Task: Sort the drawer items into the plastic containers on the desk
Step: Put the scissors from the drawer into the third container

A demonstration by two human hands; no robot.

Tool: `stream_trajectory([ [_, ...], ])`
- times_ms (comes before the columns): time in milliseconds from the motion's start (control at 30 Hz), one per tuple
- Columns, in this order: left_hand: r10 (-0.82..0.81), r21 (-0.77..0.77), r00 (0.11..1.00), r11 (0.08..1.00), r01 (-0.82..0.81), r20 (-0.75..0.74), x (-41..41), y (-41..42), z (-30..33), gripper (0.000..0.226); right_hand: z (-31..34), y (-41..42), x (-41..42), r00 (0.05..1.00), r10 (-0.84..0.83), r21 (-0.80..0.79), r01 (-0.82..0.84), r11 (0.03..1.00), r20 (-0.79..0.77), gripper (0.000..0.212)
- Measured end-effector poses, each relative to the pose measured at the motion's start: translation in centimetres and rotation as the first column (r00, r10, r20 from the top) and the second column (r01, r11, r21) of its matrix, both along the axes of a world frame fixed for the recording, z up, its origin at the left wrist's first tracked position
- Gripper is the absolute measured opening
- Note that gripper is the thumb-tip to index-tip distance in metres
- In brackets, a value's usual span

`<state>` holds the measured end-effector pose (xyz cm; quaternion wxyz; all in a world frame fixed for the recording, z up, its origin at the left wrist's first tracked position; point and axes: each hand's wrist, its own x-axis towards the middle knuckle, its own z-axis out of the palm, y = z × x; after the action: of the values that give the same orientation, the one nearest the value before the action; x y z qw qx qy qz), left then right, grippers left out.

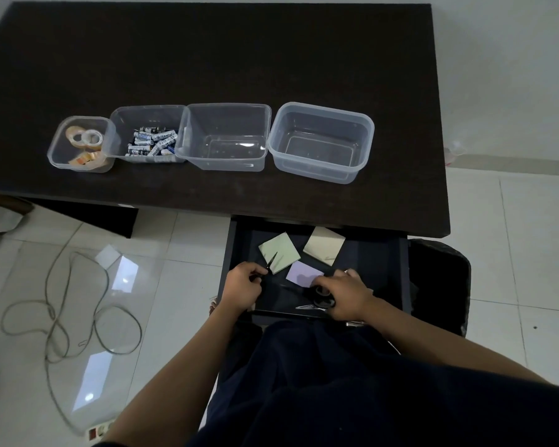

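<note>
The batteries [152, 144] bear partly legible "TEKNOX" lettering

Both bare forearms reach forward and inward from the near edge. The left hand [241, 287] is curled, pinching small scissors [270, 261] that point far. The right hand [344, 293], palm down, curls its fingers [325, 285] over another pair.

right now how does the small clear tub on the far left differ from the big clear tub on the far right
The small clear plastic container at the left end holds rolls of tape; the large clear plastic container at the right end holds nothing visible. The left one is much smaller and nearly square with rounded corners, while the right one is wider and rectangular. The left one touches the neighbouring battery container; the right one sits slightly turned. Both are lidless, transparent, and stand upright on the dark desk.
</note>
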<state>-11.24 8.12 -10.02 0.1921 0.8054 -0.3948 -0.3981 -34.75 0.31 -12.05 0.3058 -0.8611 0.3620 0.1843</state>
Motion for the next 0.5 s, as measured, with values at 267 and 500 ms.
stream_trajectory([
  [267,0.115,0.07,0.992,0.991,-0.111,-0.059,-0.3,0.8,1.0,0.027,-0.3,0.5,2.6,0.941,0.266,-0.192,-0.307,0.932,-0.209,0.039],
  [500,0.159,0.047,0.986,0.987,-0.157,-0.053,-0.5,1.4,1.7,0.02,-0.9,0.3,3.4,0.973,0.126,-0.052,-0.138,0.989,-0.195,0.035],
])
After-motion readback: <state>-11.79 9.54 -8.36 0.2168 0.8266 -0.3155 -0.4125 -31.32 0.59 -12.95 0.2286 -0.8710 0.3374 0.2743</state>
